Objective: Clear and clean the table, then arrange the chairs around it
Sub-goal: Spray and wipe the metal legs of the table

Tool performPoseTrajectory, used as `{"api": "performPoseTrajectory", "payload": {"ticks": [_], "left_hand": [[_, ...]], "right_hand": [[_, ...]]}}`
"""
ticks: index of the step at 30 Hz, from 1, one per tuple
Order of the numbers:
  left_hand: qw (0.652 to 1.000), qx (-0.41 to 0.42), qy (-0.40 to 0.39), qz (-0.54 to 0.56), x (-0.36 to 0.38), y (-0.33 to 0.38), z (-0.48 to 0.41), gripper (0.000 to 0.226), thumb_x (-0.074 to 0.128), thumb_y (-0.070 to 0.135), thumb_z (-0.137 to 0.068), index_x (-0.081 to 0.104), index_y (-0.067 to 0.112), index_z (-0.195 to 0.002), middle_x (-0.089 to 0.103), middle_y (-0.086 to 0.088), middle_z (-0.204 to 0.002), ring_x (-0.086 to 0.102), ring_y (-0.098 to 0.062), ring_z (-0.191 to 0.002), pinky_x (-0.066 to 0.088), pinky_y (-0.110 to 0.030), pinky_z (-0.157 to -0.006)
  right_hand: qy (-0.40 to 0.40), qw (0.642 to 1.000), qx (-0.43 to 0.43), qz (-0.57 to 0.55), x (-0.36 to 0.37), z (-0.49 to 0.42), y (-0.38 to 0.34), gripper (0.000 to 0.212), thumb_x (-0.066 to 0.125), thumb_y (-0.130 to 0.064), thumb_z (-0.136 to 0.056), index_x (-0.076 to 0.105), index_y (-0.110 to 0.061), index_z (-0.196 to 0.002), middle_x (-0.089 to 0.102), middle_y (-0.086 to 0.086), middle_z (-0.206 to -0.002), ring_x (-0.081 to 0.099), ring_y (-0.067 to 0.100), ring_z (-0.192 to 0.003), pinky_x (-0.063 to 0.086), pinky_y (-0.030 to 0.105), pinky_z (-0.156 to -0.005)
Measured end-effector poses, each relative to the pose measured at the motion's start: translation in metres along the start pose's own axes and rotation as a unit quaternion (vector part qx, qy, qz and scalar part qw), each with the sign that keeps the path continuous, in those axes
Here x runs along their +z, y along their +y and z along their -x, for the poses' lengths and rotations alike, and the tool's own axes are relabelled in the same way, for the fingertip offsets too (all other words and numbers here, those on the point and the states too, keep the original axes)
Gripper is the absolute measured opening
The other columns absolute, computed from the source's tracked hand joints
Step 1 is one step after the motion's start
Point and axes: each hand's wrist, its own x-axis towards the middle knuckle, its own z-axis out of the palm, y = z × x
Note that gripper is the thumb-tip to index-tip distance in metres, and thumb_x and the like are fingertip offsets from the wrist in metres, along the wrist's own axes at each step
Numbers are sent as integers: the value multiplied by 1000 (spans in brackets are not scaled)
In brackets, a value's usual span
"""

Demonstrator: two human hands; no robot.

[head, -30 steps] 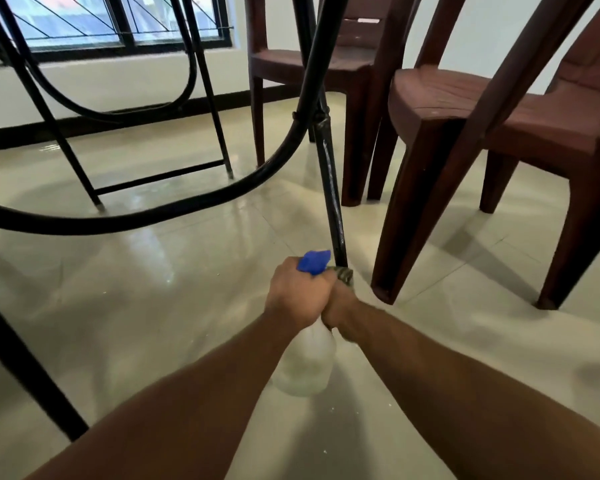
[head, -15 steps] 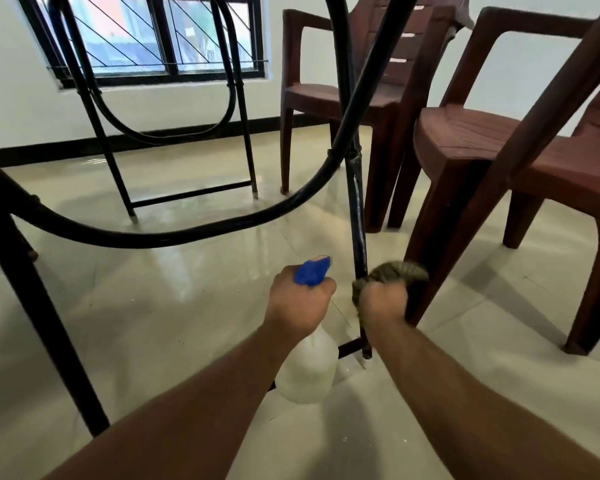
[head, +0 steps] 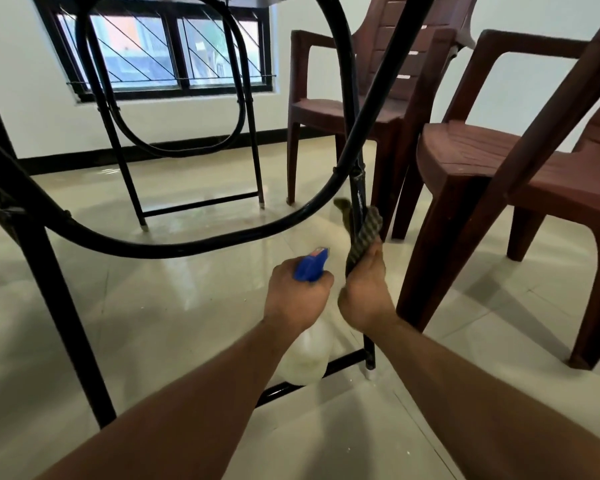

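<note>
I'm seeing R hand (head: 364,289) gripping olive patterned rag (head: 366,233) round black metal table leg (head: 359,188), L hand (head: 297,297) at 9 o'clock clenching blue-capped clear plastic spray bottle (head: 305,355).

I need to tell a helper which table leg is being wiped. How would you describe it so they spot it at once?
Start at the window, then come forward past the far legs to the black metal leg beside the brown chairs. It alone has a cloth wrapped round it, held by the right hand.

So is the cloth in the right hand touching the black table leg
Touching. In the head view the cloth wraps around the table leg just above the right hand, with no gap between them.
</note>
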Motion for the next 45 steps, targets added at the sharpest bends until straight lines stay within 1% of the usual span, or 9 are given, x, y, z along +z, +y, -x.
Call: {"api": "performPoseTrajectory", "payload": {"ticks": [5,11,17,21,27,30,34,40,45], "left_hand": [[1000,20,-8,-11,-3,2,0,27,67,14,-84,50,16,-63,41,3,-51,38,-17,-51,41,-33,-54],[999,19,14,36,-7,14,-12,11,68,17,-82,66,7,-86,53,-6,-59,49,-22,-55,52,-40,-56],[994,24,31,103,-9,25,-18,22,64,28,-72,62,9,-81,47,-3,-54,45,-26,-54,48,-43,-55],[990,11,64,124,-9,20,-18,22,67,9,-84,53,9,-67,42,1,-49,41,-25,-52,43,-40,-55],[996,25,44,70,-11,12,-12,19,68,10,-87,57,2,-73,45,-1,-50,42,-22,-50,42,-36,-53],[996,29,48,68,-17,8,-17,19,67,9,-85,56,-2,-74,47,-4,-52,42,-23,-52,41,-38,-53],[996,5,61,63,-21,0,-12,14,67,9,-87,59,0,-81,47,-5,-54,44,-23,-52,46,-38,-55],[998,19,37,55,-22,1,-13,12,66,12,-87,63,0,-85,48,-5,-55,43,-22,-53,45,-36,-56],[998,18,35,41,-9,-1,-6,15,64,16,-82,64,2,-85,43,-2,-53,39,-22,-53,41,-37,-54]], "right_hand": [[-231,937,175,193,-13,-4,-3,57,54,-10,-93,34,6,-143,43,23,-143,47,36,-128,42,42,-107],[-42,986,-29,160,-30,-11,-45,103,58,-6,-86,-23,4,-149,-16,22,-161,-2,37,-151,13,41,-124],[-76,972,105,197,-30,-15,-66,69,54,-19,-90,23,9,-145,34,29,-145,40,37,-131,37,46,-113],[31,990,-101,98,-51,-33,-87,113,66,-1,-81,-19,-13,-154,-18,8,-163,-9,25,-151,6,38,-122],[-58,978,135,147,-26,-20,-73,100,61,-23,-90,-12,11,-148,4,34,-157,20,43,-145,27,45,-120],[47,988,0,149,-23,-33,-95,83,63,-18,-86,15,6,-149,20,31,-153,26,44,-142,29,49,-118],[88,961,-131,228,-21,-22,-67,108,58,-8,-82,-25,-8,-152,-32,21,-158,-26,37,-148,3,53,-123],[15,865,-259,430,-25,23,29,71,14,-7,-85,14,-9,-157,-15,21,-163,-18,37,-150,-12,51,-120],[51,845,-296,443,-33,-20,-12,59,36,-27,-101,20,-8,-154,3,13,-166,-13,30,-152,-5,53,-123]]}}
